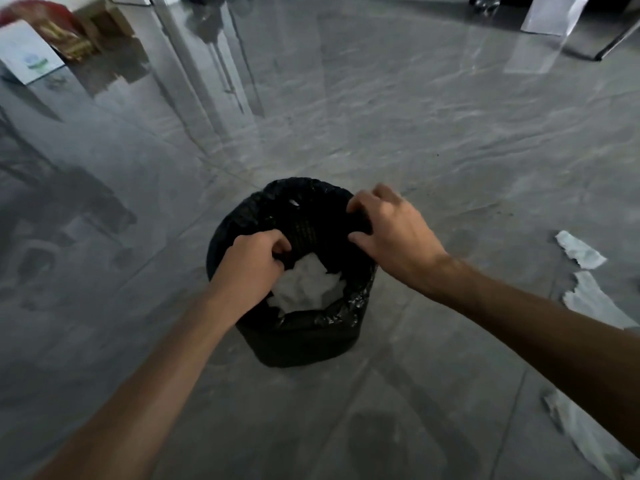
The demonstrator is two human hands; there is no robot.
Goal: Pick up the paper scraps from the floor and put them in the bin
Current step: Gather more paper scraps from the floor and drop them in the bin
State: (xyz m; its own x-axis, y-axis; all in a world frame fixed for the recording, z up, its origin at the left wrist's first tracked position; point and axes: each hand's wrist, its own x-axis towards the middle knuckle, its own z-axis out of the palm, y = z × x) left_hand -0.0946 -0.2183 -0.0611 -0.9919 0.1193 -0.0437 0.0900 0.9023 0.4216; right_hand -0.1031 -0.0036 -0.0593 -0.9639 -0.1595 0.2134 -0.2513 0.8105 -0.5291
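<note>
A round black bin (pixel 298 344) lined with a black plastic bag stands on the grey floor in the middle of the head view. Crumpled white paper (pixel 304 285) lies inside it. My left hand (pixel 251 266) is over the bin's left side, fingers curled on the bag's edge just above the paper. My right hand (pixel 391 230) grips the bag at the far right rim. Three white paper scraps lie on the floor to the right: one (pixel 578 250) farthest, one (pixel 592 299) nearer, one (pixel 581 434) at the bottom right, partly hidden by my right forearm.
The glossy grey tile floor (pixel 415 116) stretches all around the bin. A white box (pixel 27 53) and red and brown packages (pixel 62 32) sit at the far left. Metal furniture legs (pixel 616 39) stand at the far right.
</note>
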